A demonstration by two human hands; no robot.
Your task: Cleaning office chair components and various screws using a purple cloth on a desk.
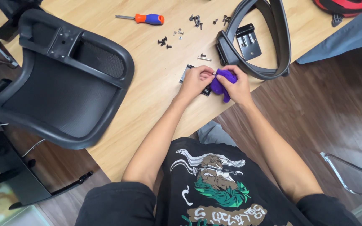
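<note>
My right hand [236, 86] grips a purple-handled tool [220, 86] over the near edge of the wooden table [147, 83]. My left hand [195, 80] pinches a small part at the tool's tip, fingers closed; the part is too small to make out. Both hands hover over a small black plate [186, 72] that lies flat on the table and is mostly hidden beneath them.
A black mesh chair back [63, 79] lies on the table's left. A curved black frame [265, 37] with a metal bracket [248, 42] sits at the back right. Loose screws [164, 42] and an orange-and-blue screwdriver [147, 19] lie behind my hands.
</note>
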